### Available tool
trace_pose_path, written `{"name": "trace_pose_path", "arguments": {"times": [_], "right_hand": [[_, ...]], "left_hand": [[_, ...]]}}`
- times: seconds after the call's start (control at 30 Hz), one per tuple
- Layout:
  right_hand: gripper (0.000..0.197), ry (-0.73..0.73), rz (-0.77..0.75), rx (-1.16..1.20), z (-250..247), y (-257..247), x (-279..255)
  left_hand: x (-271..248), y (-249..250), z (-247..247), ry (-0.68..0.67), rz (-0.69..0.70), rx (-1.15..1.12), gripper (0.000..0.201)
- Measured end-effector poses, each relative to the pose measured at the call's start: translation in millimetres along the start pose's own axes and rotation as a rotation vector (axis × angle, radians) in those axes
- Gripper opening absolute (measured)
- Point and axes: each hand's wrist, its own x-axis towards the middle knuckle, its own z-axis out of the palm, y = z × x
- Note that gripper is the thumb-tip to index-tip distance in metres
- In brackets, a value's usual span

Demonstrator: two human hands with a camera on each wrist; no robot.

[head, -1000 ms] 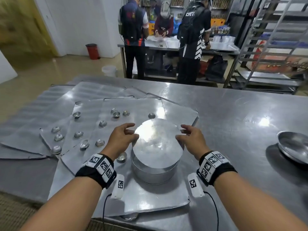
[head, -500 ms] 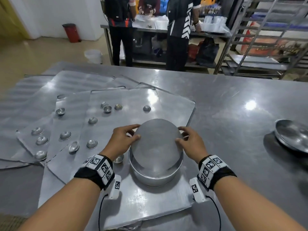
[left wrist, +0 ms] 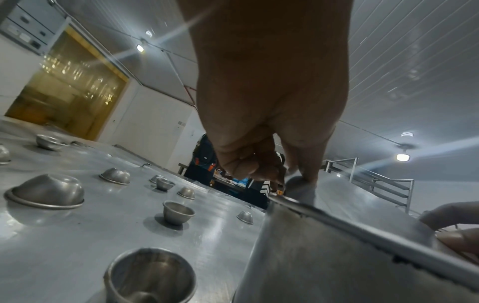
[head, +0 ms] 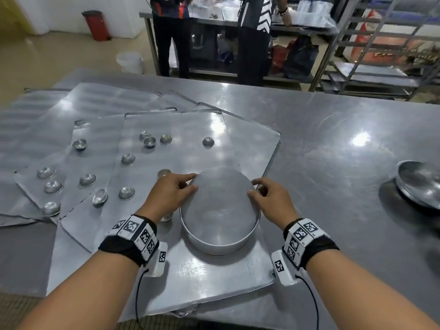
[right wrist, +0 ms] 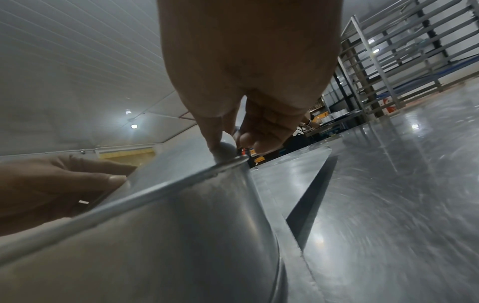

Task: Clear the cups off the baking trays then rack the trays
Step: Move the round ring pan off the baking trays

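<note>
A round metal disc (head: 220, 198) lies tilted in a round metal pan (head: 214, 246), its far edge raised above the rim. The pan stands on the top baking tray (head: 202, 277). My left hand (head: 192, 182) pinches the disc's left edge, and my right hand (head: 252, 186) pinches its right edge. The left wrist view shows my left hand (left wrist: 272, 170) with the thumb on the disc (left wrist: 362, 231). In the right wrist view my right hand (right wrist: 233, 141) holds the disc (right wrist: 168, 174) the same way. Several small metal cups (head: 127, 193) dot the trays, mostly upside down. One upright cup (head: 164, 173) stands just beyond my left hand.
More trays (head: 35, 144) overlap at the left of the steel table. A metal bowl (head: 421, 182) sits at the table's right edge. A tray rack (head: 381, 44) stands at the back right. Two people (head: 171, 32) work at another table behind, near a red bin (head: 95, 25).
The disc has come down from above the pan and now lies lower inside it, still held by both hands. The head view has tipped downward and closer.
</note>
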Motion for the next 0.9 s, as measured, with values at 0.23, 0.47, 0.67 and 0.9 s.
{"name": "trace_pose_path", "arguments": {"times": [0.23,0.47,0.67,0.9], "right_hand": [[0.021,-0.108,-0.091,-0.128,-1,6,2],[0.023,-0.12,-0.172,-0.128,4,21,6],[0.037,-0.21,-0.159,-0.188,8,31,8],[0.06,-0.26,-0.151,-0.131,7,31,8]], "left_hand": [[-14,-5,9,0.046,-0.077,0.13,0.03],[-23,-9,28,0.157,-0.124,0.185,0.035],[-27,-4,36,0.096,-0.194,0.211,0.047],[-30,-4,37,0.021,-0.192,0.233,0.056]]}}
